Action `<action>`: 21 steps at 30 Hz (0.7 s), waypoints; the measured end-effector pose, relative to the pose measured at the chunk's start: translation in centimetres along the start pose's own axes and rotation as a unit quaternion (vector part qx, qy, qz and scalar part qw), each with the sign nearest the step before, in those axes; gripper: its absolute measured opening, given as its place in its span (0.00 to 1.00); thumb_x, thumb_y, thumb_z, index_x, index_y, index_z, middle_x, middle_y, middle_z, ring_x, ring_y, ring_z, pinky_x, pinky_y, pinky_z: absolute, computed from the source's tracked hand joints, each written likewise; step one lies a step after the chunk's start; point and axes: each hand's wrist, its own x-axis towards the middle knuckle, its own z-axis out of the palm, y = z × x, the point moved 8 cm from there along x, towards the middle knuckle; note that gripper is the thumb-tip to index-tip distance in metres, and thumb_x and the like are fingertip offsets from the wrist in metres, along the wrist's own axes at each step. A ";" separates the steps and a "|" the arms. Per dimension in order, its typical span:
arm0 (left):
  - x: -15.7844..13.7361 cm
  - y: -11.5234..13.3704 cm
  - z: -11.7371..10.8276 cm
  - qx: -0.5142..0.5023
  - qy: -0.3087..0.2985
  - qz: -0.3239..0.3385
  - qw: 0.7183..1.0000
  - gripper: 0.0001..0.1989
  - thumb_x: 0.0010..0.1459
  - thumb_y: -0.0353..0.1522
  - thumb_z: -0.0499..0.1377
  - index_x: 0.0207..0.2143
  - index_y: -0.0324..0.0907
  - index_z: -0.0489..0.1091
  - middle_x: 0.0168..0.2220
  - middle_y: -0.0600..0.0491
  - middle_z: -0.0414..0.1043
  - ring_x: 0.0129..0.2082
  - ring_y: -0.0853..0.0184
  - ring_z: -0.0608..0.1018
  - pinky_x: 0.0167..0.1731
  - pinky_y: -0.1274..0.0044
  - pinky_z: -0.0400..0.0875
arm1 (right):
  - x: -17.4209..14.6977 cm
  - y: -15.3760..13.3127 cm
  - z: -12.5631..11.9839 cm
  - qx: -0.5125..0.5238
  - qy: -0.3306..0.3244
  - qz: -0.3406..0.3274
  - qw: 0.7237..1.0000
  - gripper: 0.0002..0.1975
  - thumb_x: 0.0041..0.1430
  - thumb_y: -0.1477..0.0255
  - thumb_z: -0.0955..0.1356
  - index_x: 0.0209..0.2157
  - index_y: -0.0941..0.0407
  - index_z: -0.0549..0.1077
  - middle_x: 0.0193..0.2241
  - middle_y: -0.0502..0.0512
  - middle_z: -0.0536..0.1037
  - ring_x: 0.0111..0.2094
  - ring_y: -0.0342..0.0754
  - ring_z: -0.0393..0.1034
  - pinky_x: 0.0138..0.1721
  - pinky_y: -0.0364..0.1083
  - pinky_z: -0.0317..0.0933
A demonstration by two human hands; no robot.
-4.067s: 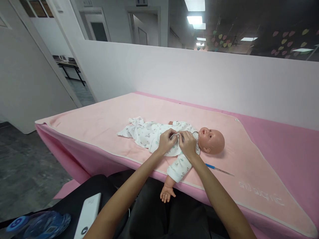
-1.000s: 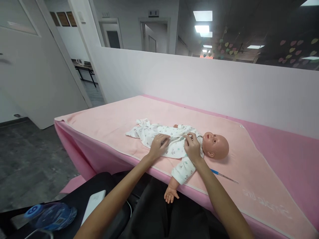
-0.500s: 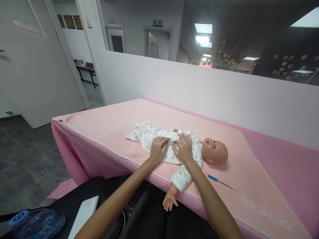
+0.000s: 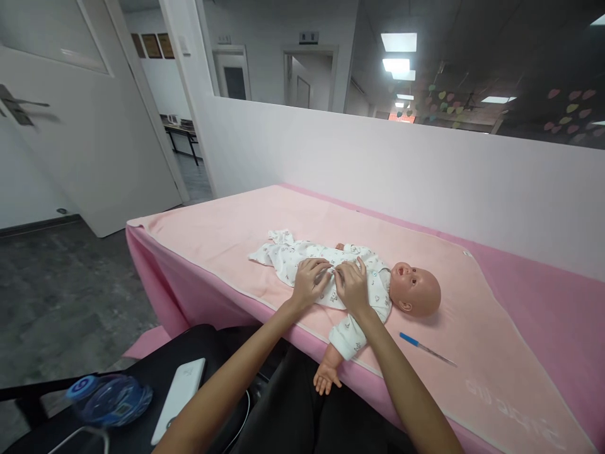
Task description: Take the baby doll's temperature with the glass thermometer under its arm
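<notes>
A baby doll (image 4: 414,290) lies on its back, its head to the right, dressed in a white printed baby outfit (image 4: 283,260). Over the doll's belly, my left hand (image 4: 311,280) pinches the front of the outfit with thumb and fingers. Close beside it, my right hand (image 4: 350,284) also has its fingertips closed on the cloth at the front edge. The fingertips of both hands nearly meet; what lies between them is partly hidden. One doll arm (image 4: 328,371) hangs over the table's near edge, below my right wrist.
A pink blanket (image 4: 212,233) covers the table. Right of the doll's arm lies a blue-handled thin stick (image 4: 425,348). On a black chair (image 4: 203,347) at lower left are a water bottle (image 4: 113,400) and a white power bank (image 4: 179,397). A white wall (image 4: 378,164) stands behind.
My hands have drawn closer together over the doll's belly, with the right hand's fingers curling in onto the cloth. The camera view has turned slightly left.
</notes>
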 end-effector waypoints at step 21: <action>0.3 0.6 1.2 0.057 -0.035 0.039 0.997 0.07 0.57 0.32 0.52 0.36 0.44 0.68 0.44 0.52 0.68 0.45 0.64 0.68 0.47 0.69 0.58 | -0.3 0.7 0.2 -0.037 0.002 0.021 0.999 0.06 0.54 0.78 0.62 0.28 0.55 0.69 0.29 0.50 0.75 0.36 0.45 0.66 0.54 0.52 0.47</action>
